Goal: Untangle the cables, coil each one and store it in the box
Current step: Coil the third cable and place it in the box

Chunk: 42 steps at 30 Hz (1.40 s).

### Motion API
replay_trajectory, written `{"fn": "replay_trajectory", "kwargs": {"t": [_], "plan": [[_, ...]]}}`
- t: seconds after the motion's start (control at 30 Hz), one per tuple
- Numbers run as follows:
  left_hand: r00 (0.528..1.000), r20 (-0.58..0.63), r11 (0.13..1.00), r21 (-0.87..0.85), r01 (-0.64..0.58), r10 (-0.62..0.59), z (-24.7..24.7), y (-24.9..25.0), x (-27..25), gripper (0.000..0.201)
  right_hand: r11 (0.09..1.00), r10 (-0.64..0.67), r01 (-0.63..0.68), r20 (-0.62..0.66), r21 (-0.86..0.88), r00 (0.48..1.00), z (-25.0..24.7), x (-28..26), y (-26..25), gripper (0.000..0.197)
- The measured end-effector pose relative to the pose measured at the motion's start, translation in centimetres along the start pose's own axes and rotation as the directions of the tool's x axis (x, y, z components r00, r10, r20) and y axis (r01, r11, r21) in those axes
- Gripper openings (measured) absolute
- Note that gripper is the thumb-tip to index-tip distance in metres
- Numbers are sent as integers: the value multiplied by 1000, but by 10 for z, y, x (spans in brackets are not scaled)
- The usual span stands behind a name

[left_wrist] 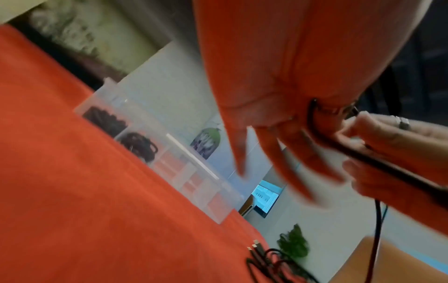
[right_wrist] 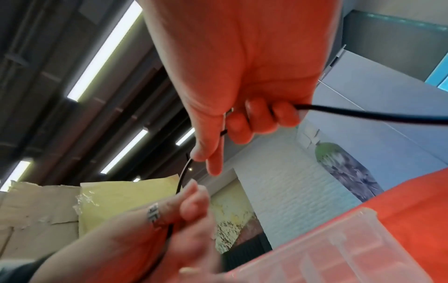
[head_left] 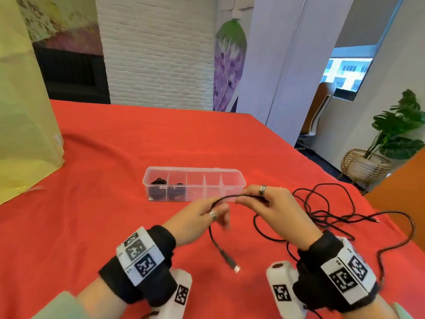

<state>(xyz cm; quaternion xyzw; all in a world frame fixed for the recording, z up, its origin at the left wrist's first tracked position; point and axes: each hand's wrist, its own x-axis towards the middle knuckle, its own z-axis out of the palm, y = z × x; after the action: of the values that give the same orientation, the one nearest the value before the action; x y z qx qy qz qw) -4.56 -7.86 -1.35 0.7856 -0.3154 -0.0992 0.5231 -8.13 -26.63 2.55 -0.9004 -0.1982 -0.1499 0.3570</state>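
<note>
Over the red surface (head_left: 115, 157), both hands pinch one black cable (head_left: 226, 198); two coils sit in the box (head_left: 239, 179), more loose cables (head_left: 333, 212) wait

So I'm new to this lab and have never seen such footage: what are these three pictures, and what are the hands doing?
No machine here: a person wears three cameras. The big picture comes from the head, looking down at a table with a red cloth. The other two come from cameras strapped to the wrists, looking along each hand from below, so they seem tilted.

The left hand and right hand both pinch one black cable between them; its plug dangles by the left wrist. More loose cable lies tangled on the cloth to the right.

Behind the hands stands a clear box with dividers. Its two leftmost compartments already hold coiled cables; the rest look empty.
</note>
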Motion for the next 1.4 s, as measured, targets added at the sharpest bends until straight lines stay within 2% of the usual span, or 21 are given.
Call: {"fn": "replay_trajectory", "kwargs": {"t": [0.07, 0.13, 0.2, 0.27, 0.33, 0.4, 0.43, 0.47, 0.53, 0.57, 0.67, 0.77, 0.8, 0.87, 0.97, 1.0, 1.07, 1.13, 1.2, 1.33, 1.4], "plan": [[992, -67, 904, -423, 65, -103, -2, 7, -8, 28, 998, 31, -26, -99, 53, 995, -3, 0, 1, 10], [976, -120, 760, -647, 60, -179, -11, 8, -16, 32, 992, 80, -66, -135, 105, 988, -6, -1, 5, 11], [977, -105, 574, -819, 22, -187, -24, 5, -24, 32, 991, 113, -101, -141, 93, 983, -3, -1, 13, 15], [983, -94, 394, -919, -26, -155, -37, 0, -32, 28, 990, 139, -143, -135, -20, 981, 5, -1, 24, 19], [984, -126, 336, -939, -76, -129, -46, -8, -37, 36, 954, 188, -203, -86, -219, 978, 16, -2, 33, 25], [977, -185, 346, -928, -138, -109, -50, -15, -38, 56, 862, 218, -194, -2, -467, 976, 30, -3, 32, 31], [968, -224, 372, -913, -169, -110, -52, -16, -36, 58, 812, 195, -124, 64, -571, 979, 37, -3, 30, 33], [958, -262, 393, -898, -197, -118, -52, -18, -33, 52, 779, 154, -29, 145, -626, 977, 46, -4, 27, 34], [941, -308, 420, -879, -225, -143, -52, -18, -29, 35, 782, 47, 143, 287, -607, 957, 64, -9, 13, 31], [937, -315, 445, -868, -220, -151, -50, -18, -28, 34, 761, -27, 243, 346, -602, 938, 72, -11, 8, 30], [948, -286, 535, -827, -172, -138, -42, -23, -27, 37, 678, -162, 403, 410, -615, 897, 88, -17, -4, 37], [962, -231, 713, -699, -60, -145, -36, -34, -28, 33, 678, -299, 541, 486, -498, 822, 92, -16, -19, 36], [968, -202, 775, -632, -12, -149, -36, -39, -29, 31, 696, -346, 554, 463, -457, 816, 90, -14, -24, 34], [976, -126, 839, -537, 84, -178, -35, -45, -31, 28, 746, -399, 499, 304, -441, 865, 81, -3, -35, 35], [986, 1, 813, -567, 135, -164, -36, -41, -37, 31, 880, -268, 236, -21, -413, 963, 64, 23, -37, 45], [989, 30, 794, -593, 132, -142, -38, -39, -39, 36, 912, -201, 157, -81, -380, 976, 62, 32, -33, 47], [993, 42, 754, -648, 108, -106, -43, -36, -42, 40, 942, -113, 76, -96, -326, 989, 64, 45, -23, 49], [996, -13, 727, -685, 55, -88, -46, -35, -45, 42, 933, -81, 75, -2, -351, 997, 76, 52, -16, 40], [989, -118, 706, -707, -24, -84, -49, -33, -45, 35, 913, 11, 73, 202, -402, 979, 89, 52, -14, 29], [915, -359, 582, -790, -193, -184, -62, -42, -37, 35, 839, 130, 181, 512, -514, 849, 114, 37, -14, 33], [867, -449, 592, -767, -250, -217, -69, -50, -36, 33, 831, 90, 280, 613, -481, 785, 120, 25, -15, 33]]}}
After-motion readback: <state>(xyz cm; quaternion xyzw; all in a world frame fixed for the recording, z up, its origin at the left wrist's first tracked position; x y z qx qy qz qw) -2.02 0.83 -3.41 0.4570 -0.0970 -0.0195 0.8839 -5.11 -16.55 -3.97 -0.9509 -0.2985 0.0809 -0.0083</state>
